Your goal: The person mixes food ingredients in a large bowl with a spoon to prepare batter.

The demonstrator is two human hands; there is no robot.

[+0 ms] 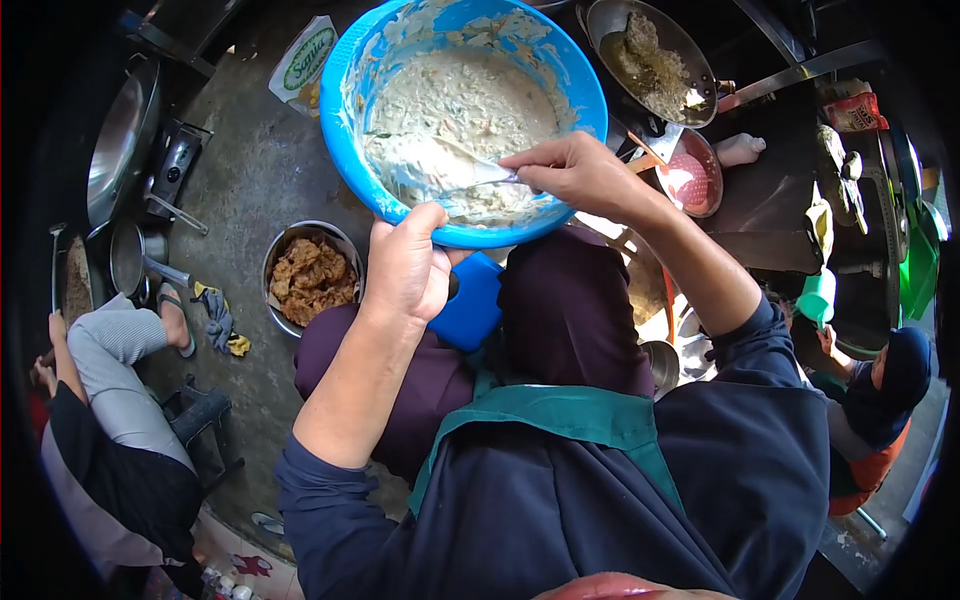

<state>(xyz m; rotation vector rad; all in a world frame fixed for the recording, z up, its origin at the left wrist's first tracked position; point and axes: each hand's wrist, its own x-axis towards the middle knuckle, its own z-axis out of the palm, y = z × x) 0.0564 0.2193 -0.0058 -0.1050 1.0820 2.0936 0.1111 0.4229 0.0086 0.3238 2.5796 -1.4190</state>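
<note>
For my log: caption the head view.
Left hand holds round blue plastic bowl of pale batter; right hand holds metal spoon inside.

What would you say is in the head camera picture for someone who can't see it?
A person's left hand holds the rim of a big round blue plastic bowl of pale creamy batter, while the right hand holds a silvery metal spoon in it. A round metal bowl of brown fried pieces sits on the grey floor nearby.

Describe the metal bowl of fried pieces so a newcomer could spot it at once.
Start at the big blue bowl of pale batter gripped by the left hand. Just below its left edge, on the grey floor, stands a round metal bowl. Unlike the pans nearby, it alone holds golden-brown fried pieces.
</note>
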